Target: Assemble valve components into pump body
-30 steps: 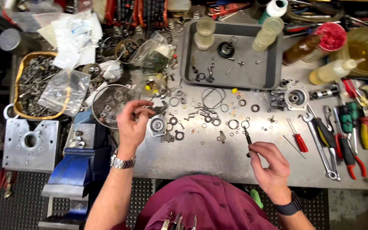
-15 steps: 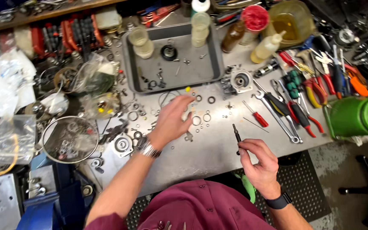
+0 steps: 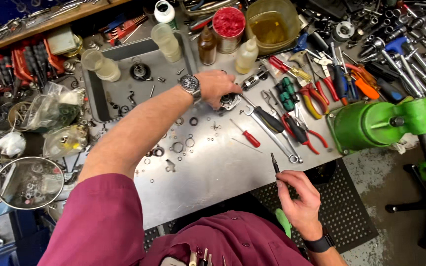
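Note:
My left hand (image 3: 219, 86), with a wristwatch on its wrist, reaches across the steel bench and closes over a small round metal part (image 3: 230, 101) next to the grey tray (image 3: 100, 101). My right hand (image 3: 298, 193) stays near the bench's front edge and pinches a thin dark tool (image 3: 274, 162) that points upward. Loose rings and washers (image 3: 177, 147) lie scattered under my left forearm. A small red screwdriver (image 3: 245, 133) lies between both hands.
Pliers, wrenches and screwdrivers (image 3: 297, 106) lie in a row right of the left hand. A green vise (image 3: 378, 122) sits at the right edge. Bottles and jars (image 3: 228, 28) stand at the back. Bags of parts (image 3: 57, 112) and a round sieve (image 3: 29, 182) are left.
My left hand has reached further right and back, from the scattered washers to the round metal part. The view has swung right. My right hand still holds the thin tool.

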